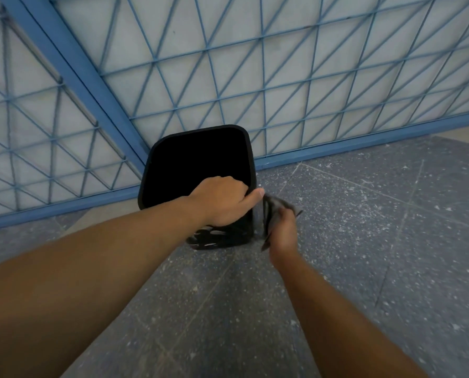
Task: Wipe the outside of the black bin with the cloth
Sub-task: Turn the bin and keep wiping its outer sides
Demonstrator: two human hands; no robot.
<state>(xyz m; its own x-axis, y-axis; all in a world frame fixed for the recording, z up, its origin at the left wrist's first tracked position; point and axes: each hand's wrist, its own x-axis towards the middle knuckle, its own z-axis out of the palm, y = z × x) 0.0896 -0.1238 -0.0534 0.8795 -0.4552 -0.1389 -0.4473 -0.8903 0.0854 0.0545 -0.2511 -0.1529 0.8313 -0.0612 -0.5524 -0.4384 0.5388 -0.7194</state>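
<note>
- The black bin [198, 159] stands on the speckled grey floor [364, 241], right beside a blue metal grille [282, 77] and its bottom rail.
- The left hand [222, 201] grips the bin's near rim, fingers curled over the edge into the opening and the thumb stretched along the right corner.
- The right hand [282, 233] clutches a dark grey cloth [275, 207], bunched in the fist and held against the bin's right outer wall, low down the side; the picture is blurred there.
- The bin looks like thin moulded plastic with slotted openings near its base: probably light and fairly stiff, so it is likely to slide or tip on the smooth floor if pushed sideways. The rim is the sensible place to hold it, as the left hand does, bracing against the wiping pressure.
- The cloth is soft and limp, easy to wad; a firm fistful should give better contact than a loose corner.
- The bin's inside reads as plain black shadow; whether anything lies in it cannot be told.
</note>
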